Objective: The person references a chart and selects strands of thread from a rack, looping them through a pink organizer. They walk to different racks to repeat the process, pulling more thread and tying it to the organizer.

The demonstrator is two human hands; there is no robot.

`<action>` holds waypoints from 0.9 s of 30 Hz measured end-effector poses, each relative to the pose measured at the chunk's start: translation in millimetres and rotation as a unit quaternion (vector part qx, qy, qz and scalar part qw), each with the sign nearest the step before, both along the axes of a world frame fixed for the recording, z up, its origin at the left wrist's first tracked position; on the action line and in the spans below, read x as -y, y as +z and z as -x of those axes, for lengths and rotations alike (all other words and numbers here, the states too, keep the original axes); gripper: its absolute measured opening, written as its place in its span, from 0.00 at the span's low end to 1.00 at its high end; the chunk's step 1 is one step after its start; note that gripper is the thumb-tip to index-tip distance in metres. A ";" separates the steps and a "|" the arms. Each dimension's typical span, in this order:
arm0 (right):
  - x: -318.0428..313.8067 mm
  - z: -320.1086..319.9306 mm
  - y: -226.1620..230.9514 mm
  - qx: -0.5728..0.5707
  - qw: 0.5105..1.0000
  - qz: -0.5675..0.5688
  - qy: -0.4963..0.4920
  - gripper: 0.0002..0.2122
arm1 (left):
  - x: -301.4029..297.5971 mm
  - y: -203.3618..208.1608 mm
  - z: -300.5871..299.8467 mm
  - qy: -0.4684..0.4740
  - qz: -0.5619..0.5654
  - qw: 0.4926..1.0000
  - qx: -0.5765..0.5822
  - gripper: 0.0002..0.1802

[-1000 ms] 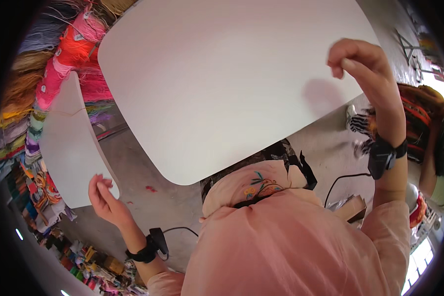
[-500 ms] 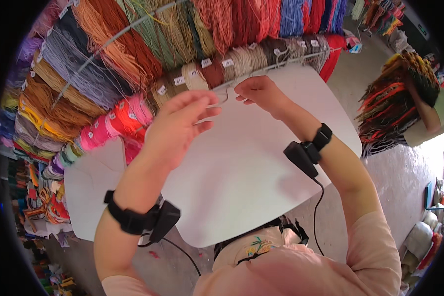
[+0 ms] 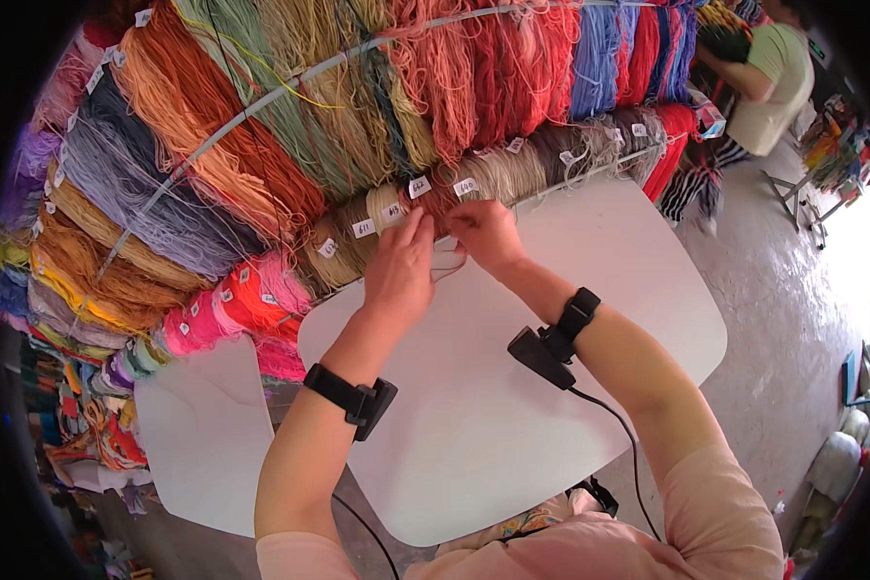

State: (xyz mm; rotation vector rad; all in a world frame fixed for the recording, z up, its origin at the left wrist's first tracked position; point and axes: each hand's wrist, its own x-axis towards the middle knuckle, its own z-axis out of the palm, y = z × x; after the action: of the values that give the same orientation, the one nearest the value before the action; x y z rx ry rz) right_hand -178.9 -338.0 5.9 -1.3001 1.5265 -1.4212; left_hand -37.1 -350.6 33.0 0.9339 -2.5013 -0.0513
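Both hands reach over a white table (image 3: 551, 387) to a row of hanging yarn skeins. My left hand (image 3: 401, 266) pinches at a tan-brown skein (image 3: 382, 217) just below its small white tag (image 3: 393, 211). Close beside it, my right hand (image 3: 488, 235) has its fingers closed on a thin loop of brownish yarn (image 3: 447, 268) that runs between the two hands. Each wrist carries a black band with a small black device; a cable runs from the right one.
Skeins of many colours (image 3: 261, 126) hang from curved metal rails across the back and left. A second white table (image 3: 198, 425) stands at lower left. Another person (image 3: 768, 68) in a light green shirt works at far right, on a grey concrete floor (image 3: 793, 319).
My view has tilted up from the bare table to the yarn wall. Both hands rose from my sides, came together and moved forward onto the brown skeins.
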 end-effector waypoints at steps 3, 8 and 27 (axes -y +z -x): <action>-2.3 -7.8 2.8 -0.024 0.998 0.005 -0.052 0.05 | 6.6 2.3 -8.0 0.047 0.043 0.987 0.150 0.23; 11.1 -10.3 -5.7 -0.083 0.992 -0.015 -0.092 0.04 | 6.4 0.3 -3.4 0.063 0.044 0.987 0.144 0.21; -19.8 26.9 12.9 0.468 0.855 -0.086 0.208 0.02 | 21.8 4.9 17.7 0.026 -0.651 0.630 -0.423 0.11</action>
State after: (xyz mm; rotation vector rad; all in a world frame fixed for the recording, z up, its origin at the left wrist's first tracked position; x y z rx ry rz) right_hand -205.8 -318.2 18.8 -0.5830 0.6343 -1.2808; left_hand -54.8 -372.4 37.9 1.0077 -1.1998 -1.9585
